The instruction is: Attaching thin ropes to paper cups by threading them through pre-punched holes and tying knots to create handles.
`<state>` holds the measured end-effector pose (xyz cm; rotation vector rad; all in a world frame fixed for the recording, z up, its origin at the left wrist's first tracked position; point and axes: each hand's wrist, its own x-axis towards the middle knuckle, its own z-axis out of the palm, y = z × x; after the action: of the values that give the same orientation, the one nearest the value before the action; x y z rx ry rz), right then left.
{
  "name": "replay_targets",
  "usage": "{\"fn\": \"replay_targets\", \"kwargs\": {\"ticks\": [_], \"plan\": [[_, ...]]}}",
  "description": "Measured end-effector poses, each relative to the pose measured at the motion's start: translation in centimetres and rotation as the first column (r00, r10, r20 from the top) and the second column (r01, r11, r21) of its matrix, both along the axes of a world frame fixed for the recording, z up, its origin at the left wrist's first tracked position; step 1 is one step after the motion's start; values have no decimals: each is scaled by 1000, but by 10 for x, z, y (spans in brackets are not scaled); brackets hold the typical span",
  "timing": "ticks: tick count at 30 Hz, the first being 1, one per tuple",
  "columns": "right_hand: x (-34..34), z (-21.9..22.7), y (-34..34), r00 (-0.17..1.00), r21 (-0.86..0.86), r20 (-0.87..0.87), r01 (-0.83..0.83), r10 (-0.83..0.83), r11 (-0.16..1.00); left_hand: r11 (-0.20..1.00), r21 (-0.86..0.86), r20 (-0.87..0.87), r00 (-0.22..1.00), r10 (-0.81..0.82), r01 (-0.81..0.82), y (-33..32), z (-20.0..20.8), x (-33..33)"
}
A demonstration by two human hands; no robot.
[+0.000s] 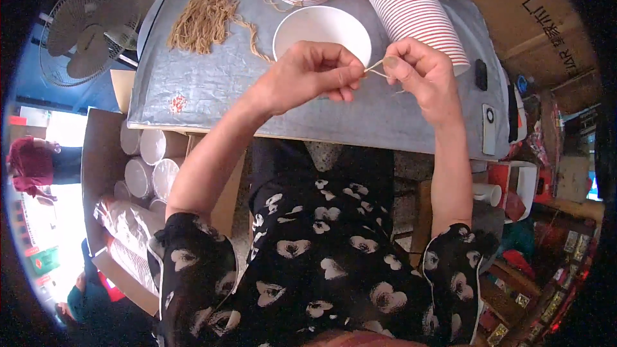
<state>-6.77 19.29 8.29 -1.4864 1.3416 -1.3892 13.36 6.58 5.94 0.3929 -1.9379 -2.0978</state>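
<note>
The left hand (321, 72) and right hand (425, 77) each pinch a bit of thin string (375, 65), likely so it can't slip. The string is between them, over the gray surface (205, 99). The left hand hides some of the white bowl (321, 29) behind it. Past that hand, to its left, lies a shaggy string bundle (207, 9). A long bowl stack (414, 13) behind the right hand could get bumped.

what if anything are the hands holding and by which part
The left hand and right hand pinch a thin tan string, either side of a short exposed stretch; whether near its ends cannot be told.
</note>
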Motion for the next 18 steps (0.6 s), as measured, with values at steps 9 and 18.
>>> {"fn": "replay_targets", "kwargs": {"ticks": [9, 18], "plan": [[19, -16, 0, 945, 213, 328, -61, -13, 975, 970, -113, -81, 975, 207, -216, 32, -10, 10], [27, -19, 2, 938, 222, 346, -61, -20, 973, 935, -191, -78, 954, 288, -298, 39, -15, 16]]}}
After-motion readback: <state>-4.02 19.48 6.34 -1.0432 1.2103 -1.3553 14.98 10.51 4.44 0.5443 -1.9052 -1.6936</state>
